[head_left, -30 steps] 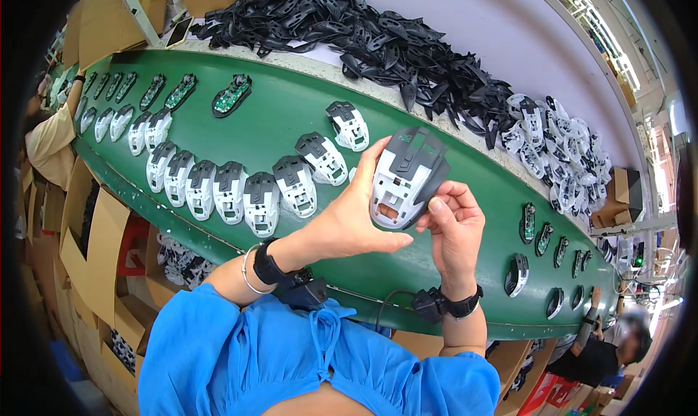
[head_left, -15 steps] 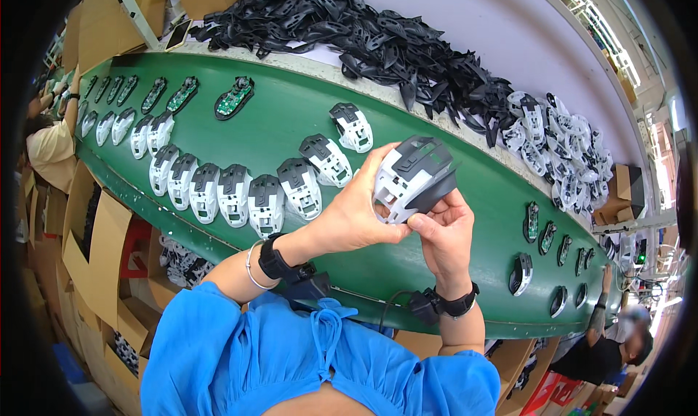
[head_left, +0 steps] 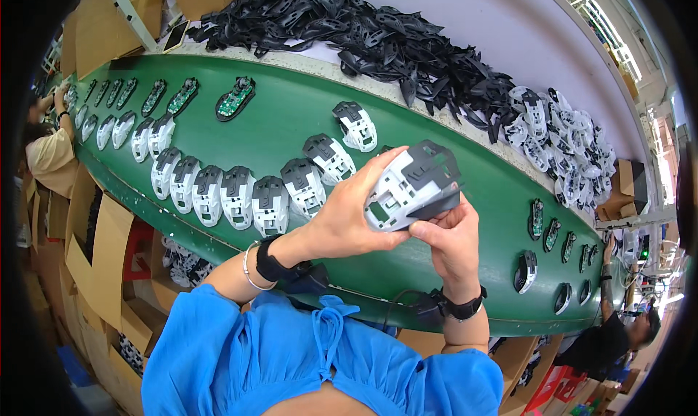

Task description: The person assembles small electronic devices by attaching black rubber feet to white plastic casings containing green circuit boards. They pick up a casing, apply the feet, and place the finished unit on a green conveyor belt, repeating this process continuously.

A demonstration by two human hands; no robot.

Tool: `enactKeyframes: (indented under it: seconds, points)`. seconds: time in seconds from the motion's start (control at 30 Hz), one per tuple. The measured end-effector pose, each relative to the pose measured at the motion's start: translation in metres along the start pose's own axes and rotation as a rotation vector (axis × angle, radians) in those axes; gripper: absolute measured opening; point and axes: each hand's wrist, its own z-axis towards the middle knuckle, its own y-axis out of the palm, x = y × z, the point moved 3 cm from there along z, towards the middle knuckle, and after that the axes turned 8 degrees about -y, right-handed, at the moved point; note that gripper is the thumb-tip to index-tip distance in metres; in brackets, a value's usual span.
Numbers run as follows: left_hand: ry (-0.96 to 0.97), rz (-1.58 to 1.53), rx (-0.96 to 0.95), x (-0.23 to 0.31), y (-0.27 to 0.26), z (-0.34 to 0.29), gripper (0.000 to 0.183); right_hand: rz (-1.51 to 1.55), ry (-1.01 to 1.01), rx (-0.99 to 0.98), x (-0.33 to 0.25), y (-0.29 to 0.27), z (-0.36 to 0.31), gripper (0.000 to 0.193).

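My left hand [head_left: 347, 211] grips a white and dark-grey mouse shell [head_left: 403, 187] by its left side, above the belt. The shell is tilted, with its slotted top facing me. My right hand [head_left: 452, 238] pinches a black side panel [head_left: 440, 204] between thumb and fingers at the shell's right edge. The panel juts out at an angle there; whether it is seated cannot be told. Just beyond my left hand, similar mouse shells stand in a curved row, the nearest being one shell [head_left: 304, 183] and another farther off [head_left: 355, 125].
Across the green conveyor belt [head_left: 291, 107], black panels [head_left: 392, 45] are heaped on a ledge, with white shells [head_left: 560, 140] to their right. Circuit-board bases [head_left: 234, 100] line the belt's far left; others [head_left: 536, 220] lie right. Co-workers [head_left: 51, 151] sit at both ends.
The mouse shell has turned so more of its top shows, and the black panel now sticks out from its lower right edge. At far left, a co-worker's hands have shifted over the belt.
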Motion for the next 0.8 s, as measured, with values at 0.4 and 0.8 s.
enactKeyframes:
  seconds: [0.4,0.8]
  points:
    - [0.040,-0.035,-0.235,0.018,-0.002,-0.011,0.097,0.078,0.046,-0.202,-0.018,0.002,0.000,0.099]
    - [-0.215,-0.475,-0.172,0.027,-0.003,-0.021,0.092,0.096,-0.055,-0.201,-0.025,0.008,-0.003,0.091]
